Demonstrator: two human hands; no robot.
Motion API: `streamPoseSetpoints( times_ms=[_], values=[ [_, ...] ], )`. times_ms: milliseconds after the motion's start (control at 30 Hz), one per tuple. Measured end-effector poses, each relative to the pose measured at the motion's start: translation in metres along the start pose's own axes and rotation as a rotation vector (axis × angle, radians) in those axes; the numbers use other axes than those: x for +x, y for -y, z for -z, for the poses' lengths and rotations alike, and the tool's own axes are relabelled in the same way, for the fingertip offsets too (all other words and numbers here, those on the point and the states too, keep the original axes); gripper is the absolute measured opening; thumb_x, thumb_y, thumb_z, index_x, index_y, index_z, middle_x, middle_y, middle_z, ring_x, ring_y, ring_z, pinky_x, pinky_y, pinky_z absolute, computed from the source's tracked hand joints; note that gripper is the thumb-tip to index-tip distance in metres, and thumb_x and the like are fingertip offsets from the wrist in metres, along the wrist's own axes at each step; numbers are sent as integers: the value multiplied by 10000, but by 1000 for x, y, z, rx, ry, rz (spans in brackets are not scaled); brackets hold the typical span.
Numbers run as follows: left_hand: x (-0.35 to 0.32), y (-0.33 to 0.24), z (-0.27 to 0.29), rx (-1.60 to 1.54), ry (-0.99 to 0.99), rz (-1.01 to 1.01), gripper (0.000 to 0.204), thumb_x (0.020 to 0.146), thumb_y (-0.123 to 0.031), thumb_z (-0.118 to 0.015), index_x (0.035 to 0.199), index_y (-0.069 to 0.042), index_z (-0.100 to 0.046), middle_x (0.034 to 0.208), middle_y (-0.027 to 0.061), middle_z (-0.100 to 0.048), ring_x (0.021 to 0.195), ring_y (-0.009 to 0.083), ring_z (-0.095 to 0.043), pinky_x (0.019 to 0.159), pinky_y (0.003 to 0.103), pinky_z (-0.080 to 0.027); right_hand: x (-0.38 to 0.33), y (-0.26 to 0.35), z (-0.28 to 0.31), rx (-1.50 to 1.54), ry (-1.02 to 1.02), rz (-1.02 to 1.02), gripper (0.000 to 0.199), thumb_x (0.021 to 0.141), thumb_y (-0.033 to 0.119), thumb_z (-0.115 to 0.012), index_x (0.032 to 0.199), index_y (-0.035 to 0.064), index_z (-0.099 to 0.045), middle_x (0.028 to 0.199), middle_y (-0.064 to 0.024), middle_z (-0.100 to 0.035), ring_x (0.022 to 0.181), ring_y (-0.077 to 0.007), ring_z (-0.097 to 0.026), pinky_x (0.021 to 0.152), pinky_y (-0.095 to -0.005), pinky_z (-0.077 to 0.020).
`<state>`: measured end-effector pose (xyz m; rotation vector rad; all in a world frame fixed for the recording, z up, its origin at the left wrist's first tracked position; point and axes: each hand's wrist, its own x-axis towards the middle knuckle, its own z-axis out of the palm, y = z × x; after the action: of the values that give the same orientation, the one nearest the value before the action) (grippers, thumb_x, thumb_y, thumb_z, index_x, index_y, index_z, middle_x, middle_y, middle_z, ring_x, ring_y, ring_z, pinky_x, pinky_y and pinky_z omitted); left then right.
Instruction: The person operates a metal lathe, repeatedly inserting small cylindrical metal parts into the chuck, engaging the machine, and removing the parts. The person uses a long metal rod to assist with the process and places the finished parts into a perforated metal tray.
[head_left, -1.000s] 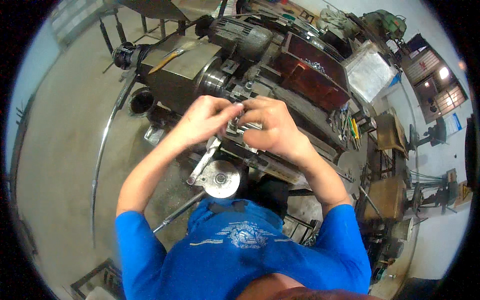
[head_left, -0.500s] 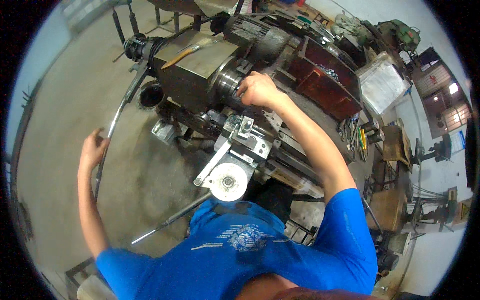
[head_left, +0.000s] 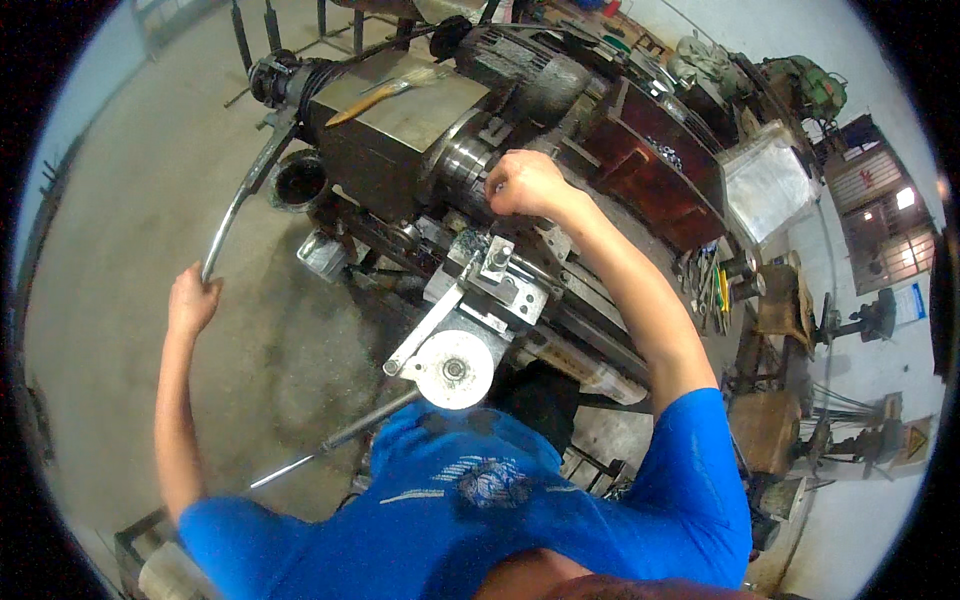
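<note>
My left hand is closed around a long bent metal lever, out at the left of a lathe. My right hand is at the front of the steel chuck, fingers curled in; what they hold, if anything, is hidden by the hand. Just below that hand sits the tool post on its slide. Nearer to me are a flat bar handle and a round pale handwheel.
A wooden-handled brush lies on the headstock. Behind the lathe bed is a rusty red metal box holding small parts. Several hand tools lie at the right. A metal rod sticks out toward the lower left.
My left hand, earlier beside the lever with its fingers loose, has closed around it. My right hand stays at the chuck, still curled. The view has shifted slightly.
</note>
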<state>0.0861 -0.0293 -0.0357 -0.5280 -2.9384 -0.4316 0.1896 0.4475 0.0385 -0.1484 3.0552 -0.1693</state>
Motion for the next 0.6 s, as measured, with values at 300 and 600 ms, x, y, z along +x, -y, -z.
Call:
streamPoseSetpoints(
  times_ms=[300,600],
  values=[
    [105,129,-1,509,-181,-64,29,700,-51,-540,708,-27,-554,714,148,-593,712,318,-584,627,399,-471,-8,15,8,-22,-62,-78,311,513,268,-587,775,143,-699,778,-128,-608,821,-282,-571,688,-369,-471],
    [126,105,1,69,-57,313,407,714,-97,-561,1120,-62,-554,1082,139,-588,987,270,-573,830,339,-448,-21,6,1,36,-192,-31,333,512,205,-589,816,106,-680,933,-118,-619,903,-280,-546,767,-376,-450]
  ],
)
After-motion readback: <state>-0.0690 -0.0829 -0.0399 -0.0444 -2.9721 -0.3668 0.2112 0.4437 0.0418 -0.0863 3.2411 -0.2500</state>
